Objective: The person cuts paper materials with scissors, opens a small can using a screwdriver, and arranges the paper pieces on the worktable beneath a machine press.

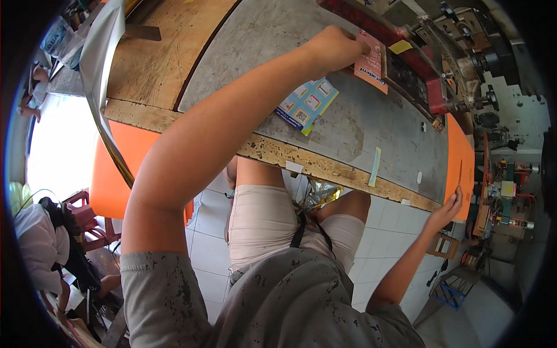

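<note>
My left hand (pixel 336 49) reaches across the grey tabletop, its fingers closed on the upper edge of a pink printed card (pixel 376 72). The card lies against the red-framed metal fixture (pixel 426 66). Close to that wrist lies a blue printed leaflet (pixel 307 103) with a yellow-green edge showing beneath it. My right hand (pixel 445 213) is at the right end of the table, beside an orange sheet (pixel 459 153). A thin brown stick-like thing (pixel 460 173) stands up from its fingertips; its exact kind is too small to tell.
A worn wooden strip (pixel 325 168) edges the grey metal tabletop (pixel 232 64). A pale tape strip (pixel 375 167) crosses that edge. An orange panel (pixel 110 174) hangs at the left. Machinery (pixel 510 180) stands at right. Another person (pixel 43 243) is at the far left.
</note>
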Demonstrator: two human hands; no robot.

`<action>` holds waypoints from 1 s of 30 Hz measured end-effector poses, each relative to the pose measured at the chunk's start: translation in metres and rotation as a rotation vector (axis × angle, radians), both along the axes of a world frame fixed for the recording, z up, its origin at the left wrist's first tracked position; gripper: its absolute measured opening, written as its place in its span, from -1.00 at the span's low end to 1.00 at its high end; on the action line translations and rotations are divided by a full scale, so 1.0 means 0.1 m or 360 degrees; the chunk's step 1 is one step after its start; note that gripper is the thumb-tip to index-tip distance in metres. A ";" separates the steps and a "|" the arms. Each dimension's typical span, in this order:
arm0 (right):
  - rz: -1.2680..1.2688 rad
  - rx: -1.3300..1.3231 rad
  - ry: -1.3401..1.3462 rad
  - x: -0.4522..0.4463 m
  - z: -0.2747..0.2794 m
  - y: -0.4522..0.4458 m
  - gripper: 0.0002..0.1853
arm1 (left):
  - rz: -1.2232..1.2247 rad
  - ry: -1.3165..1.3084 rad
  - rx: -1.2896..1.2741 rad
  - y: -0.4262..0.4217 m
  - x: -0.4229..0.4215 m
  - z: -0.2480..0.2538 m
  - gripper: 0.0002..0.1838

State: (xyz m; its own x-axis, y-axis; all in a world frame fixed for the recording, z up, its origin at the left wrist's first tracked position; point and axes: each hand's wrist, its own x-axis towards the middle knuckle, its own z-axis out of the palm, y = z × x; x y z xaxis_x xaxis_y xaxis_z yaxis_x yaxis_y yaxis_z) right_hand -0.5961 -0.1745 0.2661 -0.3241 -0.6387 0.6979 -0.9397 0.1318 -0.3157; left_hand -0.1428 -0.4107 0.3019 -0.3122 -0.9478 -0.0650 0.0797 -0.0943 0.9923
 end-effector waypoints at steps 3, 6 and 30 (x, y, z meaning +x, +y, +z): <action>-0.0321 0.0315 -0.0048 -0.92 0.09 0.07 -0.45 | 0.0014 0.0111 -0.0027 0.00 -0.02 -0.02 -0.61; -0.0447 0.0591 -0.0101 -1.50 0.04 0.13 -0.49 | 0.0021 0.0078 -0.0017 0.00 -0.02 -0.01 -0.60; -0.0210 0.0816 -0.0411 -2.74 0.20 -0.02 -0.55 | -0.0112 -0.0313 -0.0186 1.36 0.53 0.29 -0.63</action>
State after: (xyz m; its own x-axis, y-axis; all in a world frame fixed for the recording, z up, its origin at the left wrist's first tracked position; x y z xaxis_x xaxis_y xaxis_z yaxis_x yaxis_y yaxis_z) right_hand -0.8696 -0.1768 0.2865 -0.5422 -0.8164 0.1987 -0.8061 0.4388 -0.3970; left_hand -0.0898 -0.2748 0.3311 -0.3700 -0.9288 -0.0223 -0.1191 0.0236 0.9926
